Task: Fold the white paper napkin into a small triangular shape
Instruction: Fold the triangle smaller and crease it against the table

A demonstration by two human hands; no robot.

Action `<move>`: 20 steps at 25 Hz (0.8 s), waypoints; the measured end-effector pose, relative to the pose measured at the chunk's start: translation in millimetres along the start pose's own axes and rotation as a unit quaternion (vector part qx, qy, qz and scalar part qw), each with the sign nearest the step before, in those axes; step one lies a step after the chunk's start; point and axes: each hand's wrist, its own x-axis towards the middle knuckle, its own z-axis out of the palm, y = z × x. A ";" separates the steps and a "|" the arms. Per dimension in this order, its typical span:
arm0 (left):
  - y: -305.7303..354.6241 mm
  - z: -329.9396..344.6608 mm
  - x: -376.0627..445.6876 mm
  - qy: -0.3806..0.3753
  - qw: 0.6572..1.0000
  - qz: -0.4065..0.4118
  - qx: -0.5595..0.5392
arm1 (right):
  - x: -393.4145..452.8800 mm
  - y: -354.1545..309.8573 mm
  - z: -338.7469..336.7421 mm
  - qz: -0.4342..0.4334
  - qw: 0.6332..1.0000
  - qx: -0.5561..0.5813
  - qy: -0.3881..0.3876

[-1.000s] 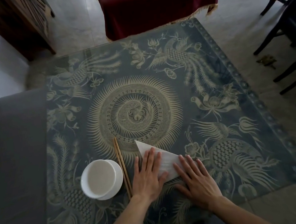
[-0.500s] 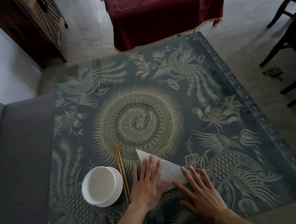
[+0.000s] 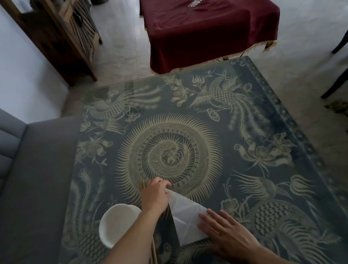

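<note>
From the head camera, the white paper napkin [image 3: 185,217], already folded into a creased triangular shape, lies near the front edge of the bench [image 3: 283,161], which is covered with a dark blue cloth printed with pale phoenixes and a central swirl. The left hand [image 3: 155,195] reaches across to the napkin's far tip, its fingers [image 3: 164,183] curled together and apparently pinching that corner, though the contact itself is hidden under the knuckles. The right hand [image 3: 228,235] lies flat on the near right corner, fingers straight and slightly apart, pressing the paper to the bench. Just left of the napkin stands a round white bowl [image 3: 117,223], and a pair of thin wooden chopsticks [image 3: 154,258] runs under the left forearm. Beyond the bench sits a low table draped in dark red cloth [image 3: 206,16].

The napkin looks very light, thin and limp: it should take a crease readily but slide on the smooth bench and tear if tugged. The best hold is probably a gentle pinch at a free corner while the other palm anchors the opposite side, then a flat stroke along the fold line.
</note>
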 end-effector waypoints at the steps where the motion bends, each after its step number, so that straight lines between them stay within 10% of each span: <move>1: -0.8 0.5 1.3 -0.007 1.000 0.004 0.008 | -0.1 3.1 -0.2 -0.008 1.000 0.002 -0.004; 20: -2.9 -11.3 8.1 -0.065 0.997 0.035 -0.002 | -7.7 4.5 10.1 -0.009 1.000 0.018 0.011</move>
